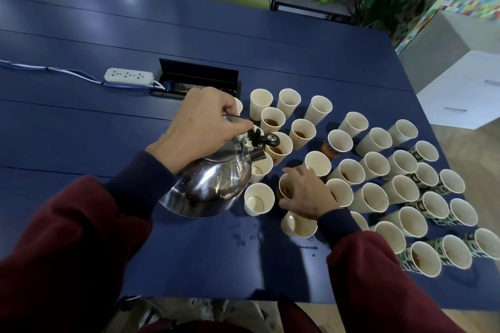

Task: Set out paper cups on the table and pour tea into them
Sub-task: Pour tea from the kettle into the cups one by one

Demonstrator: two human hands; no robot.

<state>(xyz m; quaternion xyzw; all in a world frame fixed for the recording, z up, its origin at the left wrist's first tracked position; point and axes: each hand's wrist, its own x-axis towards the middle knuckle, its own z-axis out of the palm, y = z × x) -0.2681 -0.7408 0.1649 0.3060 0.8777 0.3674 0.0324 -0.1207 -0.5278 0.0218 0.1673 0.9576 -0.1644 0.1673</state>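
Left hand [194, 127] is curled tight round the thin handle, which is mostly hidden under the fingers. The shiny steel kettle [211, 184], beaded with droplets, tips over the blue table [108, 121], its spout covering part of a cup [261, 169]; any stream is hard to make out. Right hand [305, 194] wraps a tea cup [285, 190], half hidden. Tapered paper cups [376, 140] crowd the right side, with the outermost cut off by the frame.

Your free room is the left of the table [67, 130]: bare blue top reaching up to the power strip [129, 77] and the open cable hatch [198, 74]. On the right the paper cups [374, 140] stand packed, many touching, with narrow gaps. The kettle [208, 184] in your left hand [194, 127] hangs tilted over their left edge. Your right hand [305, 192] grips a cup [286, 190] just beside it.
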